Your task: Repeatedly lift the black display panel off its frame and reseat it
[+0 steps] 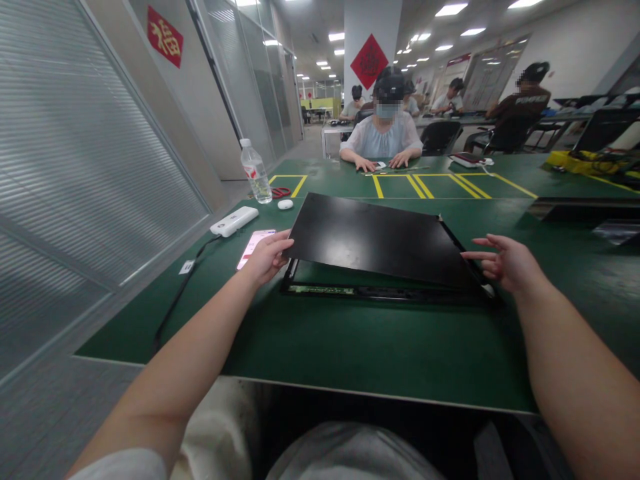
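A flat, dark sheet like a screen panel [370, 233] lies tilted over a thin black rectangular frame [400, 293]. My left hand [270, 257] pinches the panel's left edge, which is raised off the frame. Toward the right, the panel sits low against the frame's side. There my right hand [507, 263] has its fingers apart, some stretched out and others bent. One fingertip reaches the panel's right edge; whether it presses on it I cannot tell. A green strip shows along the frame's near left side.
Left on the green table [360, 353] are a phone [255, 247], a white power bank [235, 221] with a black cable, a small white case [285, 205], red-handled scissors [281, 193] and a water bottle [256, 172]. A person [383, 133] sits opposite. Dark panels [585, 212] lie right.
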Motion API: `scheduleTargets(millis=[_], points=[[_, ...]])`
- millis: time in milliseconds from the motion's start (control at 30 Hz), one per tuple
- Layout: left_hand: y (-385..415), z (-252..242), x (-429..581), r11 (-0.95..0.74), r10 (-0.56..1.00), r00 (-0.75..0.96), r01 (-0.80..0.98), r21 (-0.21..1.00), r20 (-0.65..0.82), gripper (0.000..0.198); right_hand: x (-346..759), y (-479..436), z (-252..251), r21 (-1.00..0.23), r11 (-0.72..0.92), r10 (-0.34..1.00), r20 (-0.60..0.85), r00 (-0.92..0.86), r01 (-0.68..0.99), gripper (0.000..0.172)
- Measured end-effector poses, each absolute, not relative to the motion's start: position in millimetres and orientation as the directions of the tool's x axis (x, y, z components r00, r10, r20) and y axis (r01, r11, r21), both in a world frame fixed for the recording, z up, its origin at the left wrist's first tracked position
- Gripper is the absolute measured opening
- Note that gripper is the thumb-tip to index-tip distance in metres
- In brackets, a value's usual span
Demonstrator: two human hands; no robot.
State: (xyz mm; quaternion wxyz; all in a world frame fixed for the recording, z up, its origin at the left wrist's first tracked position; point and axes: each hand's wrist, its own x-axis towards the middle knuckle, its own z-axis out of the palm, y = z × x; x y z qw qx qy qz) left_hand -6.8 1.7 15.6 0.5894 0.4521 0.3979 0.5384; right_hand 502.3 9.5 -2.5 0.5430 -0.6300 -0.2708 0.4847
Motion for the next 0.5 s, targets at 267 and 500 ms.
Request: scheduleTargets(millis=[267, 500], points=[[4.2, 11.9, -7.0, 0.011, 0.995, 0.096, -0.219, 0.976, 0.011, 0.04, 503.3, 10.5, -3.7, -0.956, -0.255, 0.862, -0.293, 0.414, -0.146, 0.017], [3.6, 11.8, -4.1, 0.004, 0.996, 0.091, -0.18, 0.984, 0.013, 0.028, 500.7, 9.8, -4.6, -0.967, -0.237, 0.859, -0.254, 0.445, -0.094, 0.02]])
